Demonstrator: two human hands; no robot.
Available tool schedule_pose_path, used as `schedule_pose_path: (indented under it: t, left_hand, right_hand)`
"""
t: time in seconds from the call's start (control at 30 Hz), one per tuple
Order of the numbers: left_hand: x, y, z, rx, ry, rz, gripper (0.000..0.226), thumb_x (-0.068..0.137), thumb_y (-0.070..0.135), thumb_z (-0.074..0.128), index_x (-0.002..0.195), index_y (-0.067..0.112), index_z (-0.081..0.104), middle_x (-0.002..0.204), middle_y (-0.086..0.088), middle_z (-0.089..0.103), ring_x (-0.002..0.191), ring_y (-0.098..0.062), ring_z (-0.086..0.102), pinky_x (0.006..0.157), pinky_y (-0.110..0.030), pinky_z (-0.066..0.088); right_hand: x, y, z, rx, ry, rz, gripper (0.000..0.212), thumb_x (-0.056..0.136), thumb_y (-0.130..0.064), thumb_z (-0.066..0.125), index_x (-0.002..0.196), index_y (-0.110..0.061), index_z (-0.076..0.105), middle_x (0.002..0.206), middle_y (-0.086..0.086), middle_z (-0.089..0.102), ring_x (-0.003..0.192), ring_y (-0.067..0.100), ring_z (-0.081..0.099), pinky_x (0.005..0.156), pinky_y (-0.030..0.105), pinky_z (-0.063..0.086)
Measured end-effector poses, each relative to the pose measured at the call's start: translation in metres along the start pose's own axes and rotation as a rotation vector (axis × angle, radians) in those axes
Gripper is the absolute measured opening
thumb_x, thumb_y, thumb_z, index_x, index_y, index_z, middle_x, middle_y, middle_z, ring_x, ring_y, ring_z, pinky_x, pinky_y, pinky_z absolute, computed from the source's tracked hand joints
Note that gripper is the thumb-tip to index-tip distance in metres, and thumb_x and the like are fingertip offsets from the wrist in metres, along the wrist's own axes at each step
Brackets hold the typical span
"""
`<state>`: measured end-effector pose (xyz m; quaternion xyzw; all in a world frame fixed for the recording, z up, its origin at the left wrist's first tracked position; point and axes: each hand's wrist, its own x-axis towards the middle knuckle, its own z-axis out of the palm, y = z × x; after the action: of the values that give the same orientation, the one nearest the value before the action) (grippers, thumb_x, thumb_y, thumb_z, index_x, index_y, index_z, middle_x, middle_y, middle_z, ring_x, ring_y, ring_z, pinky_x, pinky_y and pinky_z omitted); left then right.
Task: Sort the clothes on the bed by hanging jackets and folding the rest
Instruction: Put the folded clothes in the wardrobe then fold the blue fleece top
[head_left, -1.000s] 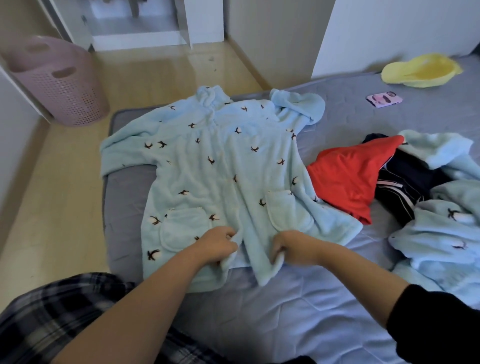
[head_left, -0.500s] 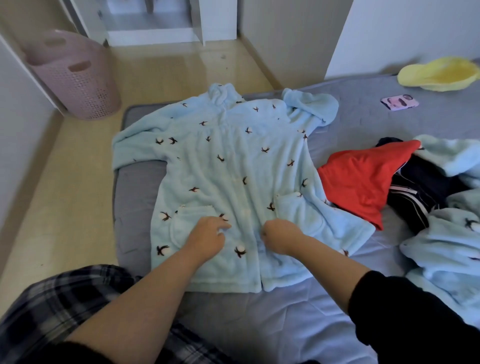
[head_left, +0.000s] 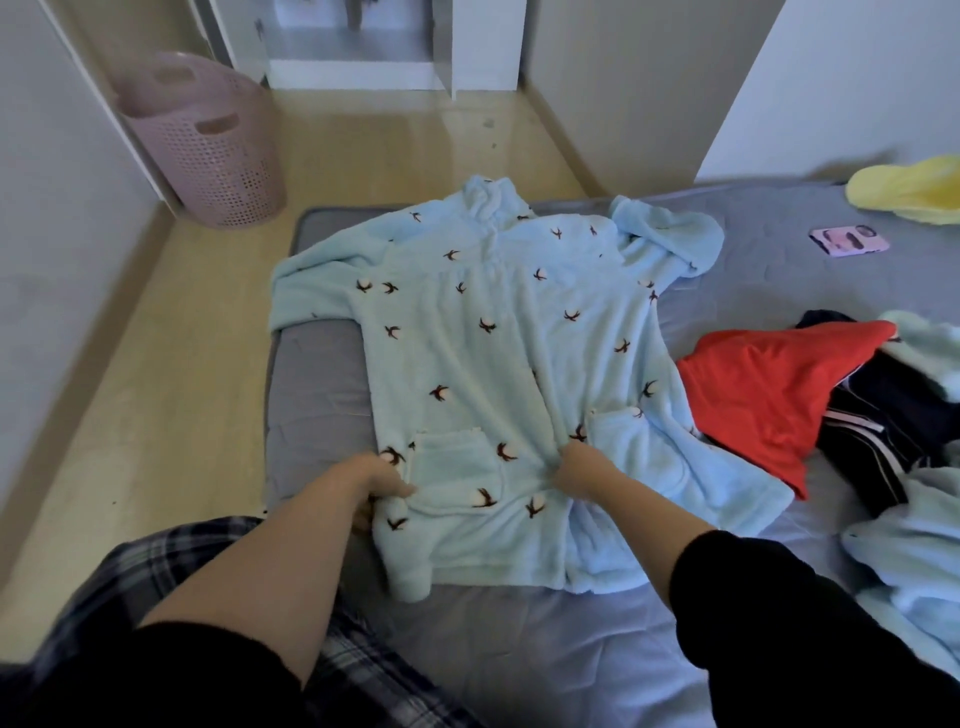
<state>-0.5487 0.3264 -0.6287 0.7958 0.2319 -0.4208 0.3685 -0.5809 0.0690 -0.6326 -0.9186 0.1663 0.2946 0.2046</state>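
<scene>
We have the pale blue fleece top (head_left: 493, 364) spread front-up on the bed (head_left: 311, 389), collar away from us and hem toward us, so that it lies flat before any fold. Our left hand (head_left: 376, 480) grips its side edge just outside the left pocket, thumb on top and fingers curled under the fleece. Our right hand (head_left: 582, 475) sits at the front opening, between the 2 pockets, fingers curled down into the cloth. Creases gather toward it, so we judge it is pinching the opening rather than just pressing. We think both hands hold low on the garment to draw the 2 front panels level and smooth the lower half. The sleeve beyond the left hand lies stretched out sideways, while the one beyond the right hand is doubled back near the shoulder and will likely need straightening.

Right of our right hand, touching the top's edge, lies a red garment (head_left: 763, 395), with a dark striped piece (head_left: 883, 431) beyond it and more pale blue fleece (head_left: 914, 561) nearer us. This is the unsorted pile, kept to 1 side of the garment in hand. Far beyond the left hand a pink laundry basket (head_left: 208, 150) stands on the floor. No fold is made yet
</scene>
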Motion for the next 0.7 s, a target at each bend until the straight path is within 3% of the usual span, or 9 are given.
schedule_pose_path:
  t: [0.07,0.1,0.2,0.3,0.4,0.47,0.53,0.63,0.7]
  left_hand:
    - [0.0,-0.003,-0.003,0.12,-0.066,-0.031,0.056,0.09,0.028,0.066,0.132,-0.002,0.045,0.136,-0.02,0.051,0.122,-0.035,0.052,0.101,-0.044,0.045]
    - [0.001,-0.004,-0.005,0.04,-0.099,-0.024,0.055,0.088,0.029,0.068,0.129,-0.002,0.048,0.133,-0.021,0.053,0.12,-0.035,0.053,0.098,-0.045,0.046]
    - [0.006,-0.001,-0.01,-0.419,-0.178,0.036,0.043,0.086,0.033,0.068,0.114,0.0,0.061,0.125,-0.022,0.06,0.111,-0.034,0.058,0.094,-0.044,0.048]
    - [0.012,0.003,-0.015,-0.686,-0.208,0.06,0.042,0.088,0.033,0.066,0.119,0.004,0.063,0.119,-0.019,0.064,0.106,-0.032,0.061,0.09,-0.042,0.048]
    - [0.011,0.005,-0.014,-0.722,-0.2,0.084,0.038,0.091,0.023,0.064,0.122,0.001,0.06,0.114,-0.019,0.064,0.093,-0.031,0.062,0.087,-0.042,0.047]
    - [0.009,0.005,-0.013,-0.731,-0.152,0.09,0.036,0.092,0.019,0.062,0.123,0.0,0.059,0.122,-0.021,0.061,0.102,-0.033,0.06,0.09,-0.043,0.046]
    - [0.007,0.007,-0.014,-0.779,-0.12,0.104,0.033,0.093,0.018,0.06,0.122,0.001,0.059,0.119,-0.018,0.062,0.107,-0.033,0.059,0.091,-0.043,0.046]
    - [0.004,0.007,-0.023,-0.826,-0.12,0.091,0.023,0.09,0.02,0.064,0.108,0.005,0.065,0.099,-0.011,0.067,0.082,-0.028,0.061,0.082,-0.04,0.047]
    - [0.003,0.001,-0.03,-0.765,-0.13,0.07,0.032,0.089,0.021,0.066,0.116,0.003,0.062,0.107,-0.017,0.066,0.088,-0.029,0.061,0.087,-0.043,0.047]
  right_hand:
    - [0.0,-0.008,-0.013,-0.067,-0.092,0.018,0.032,0.092,-0.009,0.051,0.121,0.004,0.056,0.084,0.008,0.061,0.074,0.021,0.062,0.058,0.026,0.045]
    - [0.001,-0.013,-0.019,-0.084,-0.095,0.012,0.031,0.093,-0.009,0.051,0.12,0.004,0.057,0.075,0.005,0.056,0.067,0.018,0.059,0.055,0.025,0.043]
    - [0.009,-0.024,-0.026,-0.015,0.06,-0.005,0.026,0.096,-0.017,0.044,0.116,-0.003,0.052,0.095,0.008,0.056,0.096,0.026,0.059,0.074,0.028,0.041]
    - [0.013,-0.028,-0.022,0.308,0.125,-0.012,0.017,0.094,-0.022,0.051,0.091,-0.005,0.054,0.085,0.007,0.051,0.079,0.021,0.051,0.072,0.027,0.038]
    - [0.011,-0.034,-0.015,0.378,0.084,0.015,0.021,0.09,-0.021,0.058,0.077,-0.006,0.054,0.071,0.003,0.047,0.065,0.015,0.046,0.057,0.023,0.037]
    - [0.011,-0.037,-0.01,0.347,0.101,0.014,0.025,0.086,-0.013,0.058,0.065,-0.012,0.044,0.064,0.0,0.041,0.058,0.012,0.039,0.05,0.02,0.032]
    - [0.014,-0.038,-0.009,0.309,0.189,-0.009,0.029,0.081,-0.007,0.054,0.06,-0.015,0.036,0.059,-0.001,0.037,0.054,0.013,0.036,0.048,0.021,0.029]
    - [0.016,-0.032,-0.017,0.299,0.373,0.001,0.022,0.075,-0.006,0.054,0.059,-0.014,0.041,0.058,-0.001,0.043,0.055,0.016,0.044,0.048,0.024,0.033]
    - [0.019,-0.023,-0.021,0.26,0.308,0.047,0.02,0.075,-0.003,0.054,0.06,-0.012,0.044,0.057,0.002,0.046,0.049,0.017,0.046,0.045,0.023,0.037]
